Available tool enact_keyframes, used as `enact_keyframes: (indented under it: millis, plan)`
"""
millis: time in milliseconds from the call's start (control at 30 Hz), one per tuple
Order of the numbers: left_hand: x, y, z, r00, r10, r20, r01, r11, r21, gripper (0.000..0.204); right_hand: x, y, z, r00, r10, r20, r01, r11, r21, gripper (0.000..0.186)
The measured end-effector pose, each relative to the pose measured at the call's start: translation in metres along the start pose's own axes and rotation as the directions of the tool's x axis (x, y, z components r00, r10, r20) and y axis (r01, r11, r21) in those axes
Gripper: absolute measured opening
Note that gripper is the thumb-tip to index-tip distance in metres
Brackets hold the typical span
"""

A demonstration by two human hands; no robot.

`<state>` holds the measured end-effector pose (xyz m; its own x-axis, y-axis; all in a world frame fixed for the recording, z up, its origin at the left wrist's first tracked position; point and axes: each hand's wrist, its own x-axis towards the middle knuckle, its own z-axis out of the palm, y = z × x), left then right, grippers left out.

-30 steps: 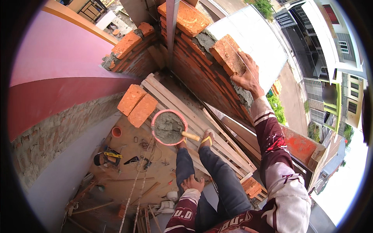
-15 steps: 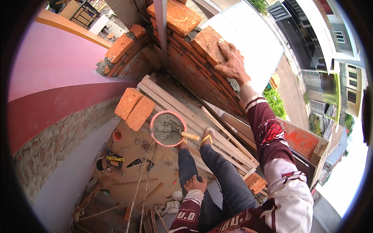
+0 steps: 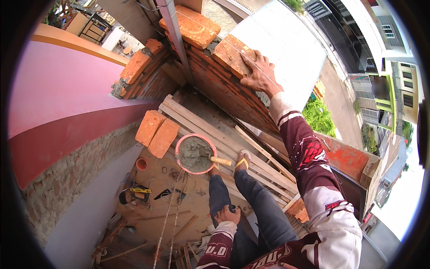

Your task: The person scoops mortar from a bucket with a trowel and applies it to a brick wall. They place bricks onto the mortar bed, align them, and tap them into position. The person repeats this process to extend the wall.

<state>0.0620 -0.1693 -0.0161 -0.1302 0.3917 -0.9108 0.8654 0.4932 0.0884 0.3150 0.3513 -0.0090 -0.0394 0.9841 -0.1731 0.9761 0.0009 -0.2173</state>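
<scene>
My right hand (image 3: 260, 74) is closed over the near end of an orange brick (image 3: 231, 54) that lies on top of the brick wall (image 3: 219, 74). Its fingers and thumb press on the top and edge. A farther brick (image 3: 197, 27) sits in the same course, with grey mortar in the gap between. A thin taut string crosses over these bricks beside an upright metal post (image 3: 172, 31). Down at my knee, my left hand (image 3: 227, 215) rests on the dark trouser leg, fingers spread over it. By my feet stands a pink-rimmed bucket (image 3: 178, 159) of mortar, a wooden-handled trowel (image 3: 221, 160) in it.
I stand on wooden planks (image 3: 264, 172), high above a littered floor. Two loose bricks (image 3: 156, 133) lie at the planks' left end. Ropes (image 3: 168, 228) hang below the bucket. A pink wall (image 3: 71, 85) rises left; beyond the brick wall lies a pale roof (image 3: 286, 40).
The view has shifted slightly, so the scene sits a little differently. My right hand stays on the same brick, and my left hand stays on the knee.
</scene>
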Motion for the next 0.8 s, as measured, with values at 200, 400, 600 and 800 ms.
enact_keyframes:
  millis: [200, 400, 600, 800]
  plan:
    - [0.0, 0.003, -0.008, 0.999, 0.001, 0.047, -0.004, 0.998, 0.063, 0.062, -0.007, 0.0, 0.009, 0.999, 0.01, -0.049, -0.013, 0.998, -0.063, 0.098]
    - [-0.001, 0.005, -0.015, 0.997, -0.009, 0.08, 0.0, 0.994, 0.113, 0.065, -0.009, 0.001, 0.013, 0.999, 0.008, -0.032, -0.006, 0.999, 0.043, 0.099]
    - [0.001, 0.009, -0.01, 0.996, -0.008, 0.091, -0.005, 0.99, 0.142, 0.067, -0.008, -0.002, 0.014, 0.999, 0.019, -0.043, -0.017, 0.999, 0.037, 0.098]
    - [0.0, 0.009, -0.009, 1.0, 0.009, 0.009, -0.011, 0.975, 0.22, 0.059, -0.011, -0.004, 0.009, 0.999, 0.035, -0.014, -0.035, 0.999, -0.007, 0.103]
